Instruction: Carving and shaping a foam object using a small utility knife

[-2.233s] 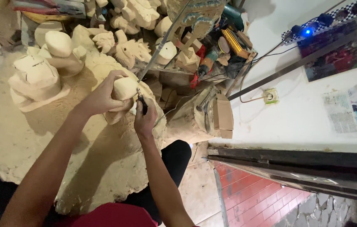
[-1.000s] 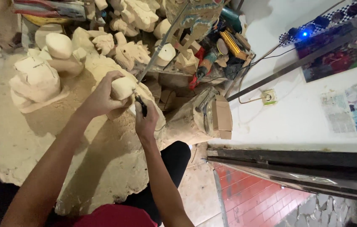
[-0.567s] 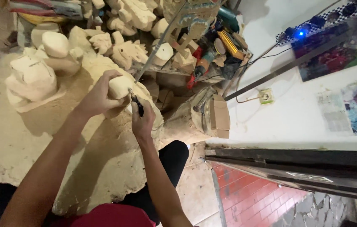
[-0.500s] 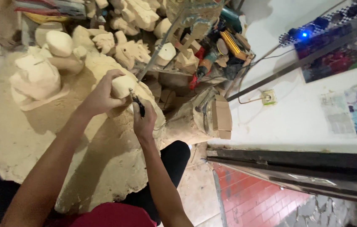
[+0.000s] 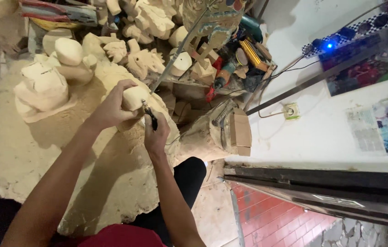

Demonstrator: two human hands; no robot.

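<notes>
The head camera looks down at two bare arms. The left hand is wrapped around a small, pale, rounded block of carved wood, holding it up over the lap. The right hand is closed tight around a thin dark carving tool with a metal tip, and the tip touches the wood block on its lower right side. Under the hands lies a wide heap of pale sawdust on the floor. Near the left hand, further out, sit bigger pale wood carvings. A pile of red, yellow and green hand tools lies well apart, beside a white wall.
</notes>
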